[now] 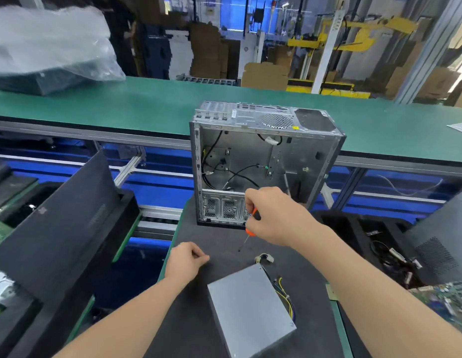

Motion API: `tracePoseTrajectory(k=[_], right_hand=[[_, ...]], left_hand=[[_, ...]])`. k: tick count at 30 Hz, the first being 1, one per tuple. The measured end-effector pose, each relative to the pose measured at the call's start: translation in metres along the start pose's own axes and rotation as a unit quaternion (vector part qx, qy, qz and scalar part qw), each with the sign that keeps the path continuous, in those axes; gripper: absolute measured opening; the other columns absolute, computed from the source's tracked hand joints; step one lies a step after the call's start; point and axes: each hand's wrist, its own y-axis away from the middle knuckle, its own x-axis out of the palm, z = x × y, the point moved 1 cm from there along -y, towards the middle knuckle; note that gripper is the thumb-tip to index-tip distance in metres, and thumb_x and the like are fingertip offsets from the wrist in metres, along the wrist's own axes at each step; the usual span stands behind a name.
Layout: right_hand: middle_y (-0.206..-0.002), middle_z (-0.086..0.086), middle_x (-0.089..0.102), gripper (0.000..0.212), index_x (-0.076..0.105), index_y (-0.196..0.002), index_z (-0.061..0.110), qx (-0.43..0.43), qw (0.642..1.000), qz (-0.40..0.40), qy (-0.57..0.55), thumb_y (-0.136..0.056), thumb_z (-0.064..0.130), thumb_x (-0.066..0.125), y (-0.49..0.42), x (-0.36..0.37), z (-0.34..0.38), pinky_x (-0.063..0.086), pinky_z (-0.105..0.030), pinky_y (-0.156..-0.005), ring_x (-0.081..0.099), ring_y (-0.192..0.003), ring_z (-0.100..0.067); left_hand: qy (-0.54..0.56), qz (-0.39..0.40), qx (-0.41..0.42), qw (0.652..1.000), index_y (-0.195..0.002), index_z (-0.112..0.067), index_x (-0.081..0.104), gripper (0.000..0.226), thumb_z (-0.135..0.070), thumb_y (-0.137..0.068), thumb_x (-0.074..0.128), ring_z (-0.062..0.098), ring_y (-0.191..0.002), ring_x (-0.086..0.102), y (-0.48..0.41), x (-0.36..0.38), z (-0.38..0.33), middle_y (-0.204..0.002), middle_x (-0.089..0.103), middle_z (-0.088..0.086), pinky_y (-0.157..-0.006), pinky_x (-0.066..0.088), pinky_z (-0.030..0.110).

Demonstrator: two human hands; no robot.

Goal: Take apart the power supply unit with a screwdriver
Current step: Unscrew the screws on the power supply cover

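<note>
Holding an orange screwdriver [252, 224], right grip [273, 215] hovers over the mat [219, 244]; left grip [184, 259] curled, seemingly empty; case sticker [296, 128] unreadable.

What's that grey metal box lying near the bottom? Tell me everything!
The grey metal power supply box lies flat and closed on the dark foam mat, at an angle. Yellow and dark wires leave its right side; one lead ends in a pale plug. The left hand and the right hand, gripping an orange-handled screwdriver, are clear of it.
</note>
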Motion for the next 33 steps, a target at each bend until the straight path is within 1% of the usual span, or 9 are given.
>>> tracePoseTrajectory(k=[5,8,12,16,18,22,26,29,33], right_hand=[[-0.090,0.004,0.058,0.009,0.052,-0.090,0.021,-0.006,1.000,0.016,-0.019,-0.085,0.021,0.059,-0.009,0.014,0.011,0.057,-0.045,-0.075,0.059,-0.088,-0.023],[-0.091,0.006,0.059,0.010,0.053,-0.092,0.022,-0.009,0.999,0.021,-0.025,-0.085,0.022,0.061,-0.010,0.016,0.013,0.057,-0.043,-0.074,0.059,-0.088,-0.021],[-0.089,0.008,0.058,0.010,0.055,-0.092,0.022,-0.006,0.999,0.015,-0.038,-0.084,0.022,0.062,-0.007,0.018,0.013,0.057,-0.043,-0.073,0.060,-0.088,-0.021],[-0.087,0.007,0.064,0.008,0.055,-0.087,0.021,-0.008,0.999,0.022,-0.045,-0.084,0.021,0.062,-0.005,0.016,0.012,0.058,-0.044,-0.073,0.064,-0.087,-0.020],[-0.084,0.007,0.067,0.008,0.055,-0.085,0.020,-0.018,0.999,0.023,-0.046,-0.084,0.020,0.062,-0.002,0.013,0.013,0.059,-0.044,-0.073,0.065,-0.088,-0.019],[-0.077,0.008,0.062,0.011,0.053,-0.077,0.022,-0.047,0.998,0.009,-0.038,-0.082,0.019,0.063,0.010,0.007,0.017,0.058,-0.044,-0.070,0.061,-0.082,-0.021],[-0.075,0.006,0.059,0.012,0.056,-0.075,0.019,-0.099,0.994,0.023,-0.037,-0.082,0.021,0.065,0.030,0.009,0.029,0.053,-0.037,-0.063,0.059,-0.079,-0.023],[-0.074,0.005,0.058,0.009,0.060,-0.078,0.016,-0.143,0.989,0.026,-0.025,-0.082,0.021,0.065,0.049,0.012,0.039,0.043,-0.032,-0.056,0.056,-0.078,-0.023],[-0.071,0.001,0.058,0.016,0.053,-0.070,0.018,-0.185,0.982,0.040,-0.017,-0.081,0.019,0.064,0.073,0.015,0.051,0.050,-0.038,-0.059,0.059,-0.076,-0.028]], left_hand=[[-0.017,0.049,-0.009,0.999,-0.075,-0.027,0.076,0.014,-0.024,-0.082,0.089,0.009,-0.074,0.067,0.003,-0.003,0.023,-0.075,0.071,-0.008,-0.072,0.057,0.028],[-0.009,0.036,-0.003,0.999,-0.078,-0.029,0.077,0.013,-0.027,-0.080,0.089,0.010,-0.076,0.066,0.005,0.001,0.024,-0.076,0.069,-0.008,-0.069,0.053,0.029],[-0.011,0.032,0.013,0.999,-0.085,-0.035,0.079,0.013,-0.032,-0.079,0.090,0.006,-0.083,0.064,0.004,0.005,0.028,-0.090,0.065,-0.010,-0.070,0.049,0.025],[0.009,0.030,0.032,0.999,-0.095,-0.033,0.083,0.005,-0.032,-0.091,0.080,0.009,-0.095,0.066,0.002,0.005,0.031,-0.097,0.069,-0.014,-0.087,0.053,0.030],[0.013,0.012,0.058,0.998,-0.103,-0.027,0.082,0.013,-0.028,-0.099,0.070,0.012,-0.101,0.066,0.004,0.002,0.030,-0.105,0.073,-0.009,-0.092,0.049,0.027],[0.059,-0.002,0.120,0.991,-0.104,-0.028,0.078,0.018,-0.020,-0.103,0.062,0.002,-0.094,0.067,0.027,-0.011,0.012,-0.100,0.075,-0.014,-0.088,0.050,0.021],[0.107,0.015,0.161,0.981,-0.100,-0.032,0.078,0.025,-0.011,-0.099,0.065,0.007,-0.091,0.067,0.079,-0.014,-0.002,-0.099,0.075,-0.015,-0.083,0.052,0.020],[0.140,0.008,0.160,0.977,-0.097,-0.034,0.077,0.032,-0.005,-0.097,0.064,0.012,-0.094,0.069,0.122,-0.009,-0.002,-0.101,0.075,-0.017,-0.084,0.055,0.026],[0.174,-0.008,0.151,0.973,-0.095,-0.039,0.075,0.047,0.005,-0.094,0.059,0.007,-0.097,0.069,0.170,0.005,0.006,-0.100,0.076,-0.020,-0.083,0.051,0.015]])
